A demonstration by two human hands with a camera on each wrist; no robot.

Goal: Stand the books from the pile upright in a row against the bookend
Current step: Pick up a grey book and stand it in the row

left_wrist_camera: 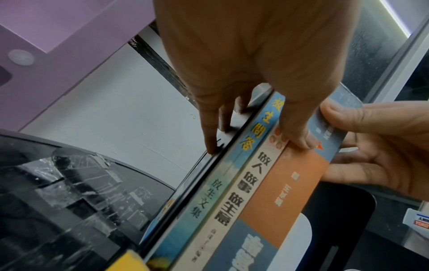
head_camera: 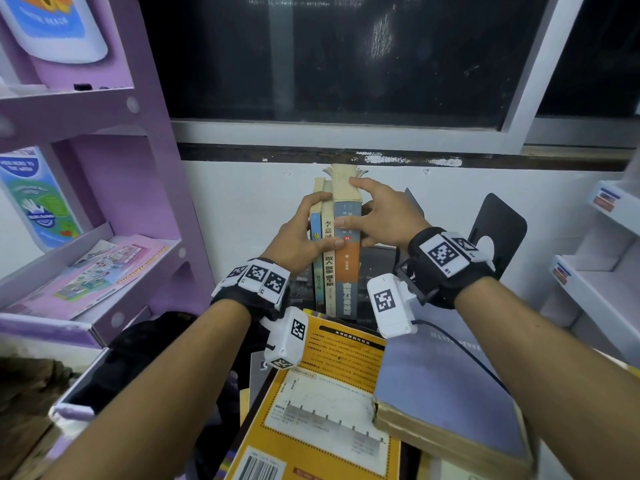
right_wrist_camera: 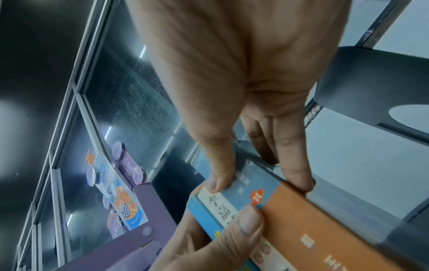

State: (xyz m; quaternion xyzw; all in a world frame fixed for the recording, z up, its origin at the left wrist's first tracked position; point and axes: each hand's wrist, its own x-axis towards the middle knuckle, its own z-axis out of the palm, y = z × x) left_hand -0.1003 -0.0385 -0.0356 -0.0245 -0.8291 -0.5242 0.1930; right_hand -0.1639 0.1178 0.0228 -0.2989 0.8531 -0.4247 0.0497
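Three books stand upright against the white wall: a thin blue book [head_camera: 316,237], a cream book [head_camera: 328,247] and a thick grey-blue and orange book [head_camera: 347,265]. My left hand [head_camera: 301,237] grips them from the left, with its thumb across the spines [left_wrist_camera: 294,135] and its fingers along a thin black plate [left_wrist_camera: 216,157] beside the blue book. My right hand [head_camera: 381,216] holds the thick book [right_wrist_camera: 301,210], thumb on the spine and fingers down its right cover. A black bookend [head_camera: 498,230] stands apart to the right. The pile, a yellow book [head_camera: 322,393] and a purple-grey book [head_camera: 446,386], lies in front.
A purple shelf unit [head_camera: 104,168] with magazines stands at the left, close to the books. White shelves [head_camera: 588,271] are at the right. A dark window [head_camera: 346,64] sits above the wall. A black bag [head_camera: 145,348] lies at the lower left.
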